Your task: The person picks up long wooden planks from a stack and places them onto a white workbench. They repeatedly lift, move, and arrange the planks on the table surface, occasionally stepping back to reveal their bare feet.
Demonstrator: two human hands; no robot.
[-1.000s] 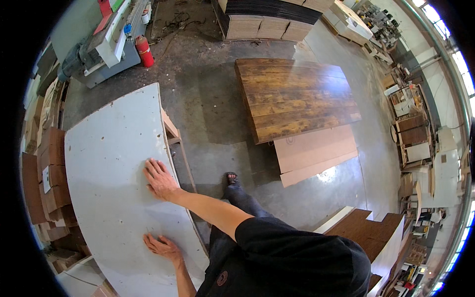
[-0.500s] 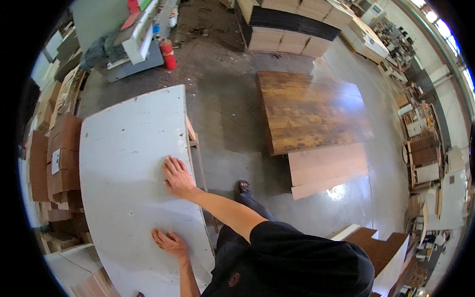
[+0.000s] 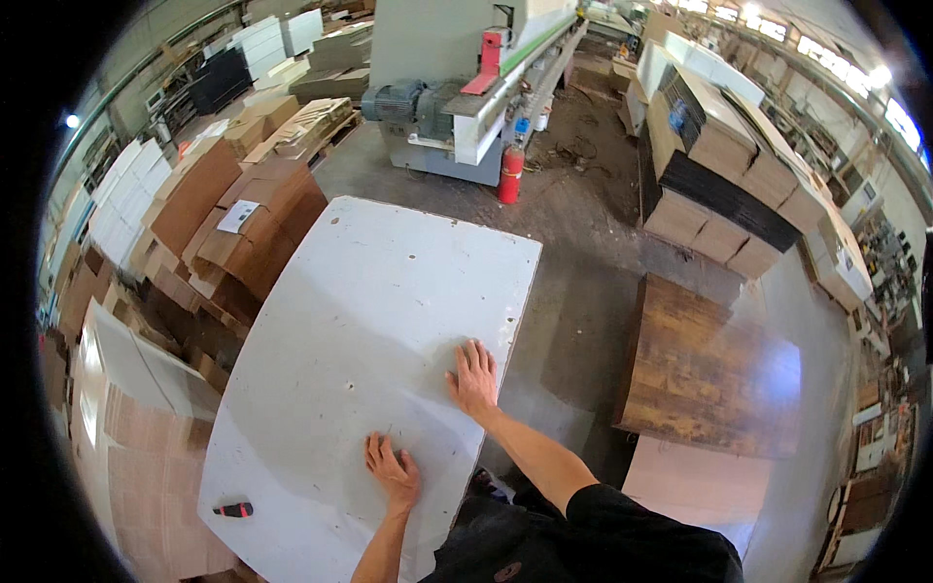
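Observation:
A large light-grey tabletop (image 3: 330,291) with small chips and marks lies in front of me. My left hand (image 3: 393,470) rests palm down on its surface, fingers apart and holding nothing. Farther off, close to the right edge of the tabletop, my right hand (image 3: 473,381) also lies flat with fingers stretched. Toward the near left edge sits a small black and red hand tool (image 3: 233,510), out of reach of both hands; its exact kind is unclear.
Brown cartons (image 3: 262,228) are stacked left of the tabletop. A machine with a motor (image 3: 418,105) and a red fire extinguisher (image 3: 511,175) stand beyond it. To the right is a stack topped with brown wood-grain boards (image 3: 714,374); panel stacks (image 3: 714,219) rise behind.
The view has swung left, so the tabletop appears farther right and the small black and red tool shows in full. Both hands still lie on the surface.

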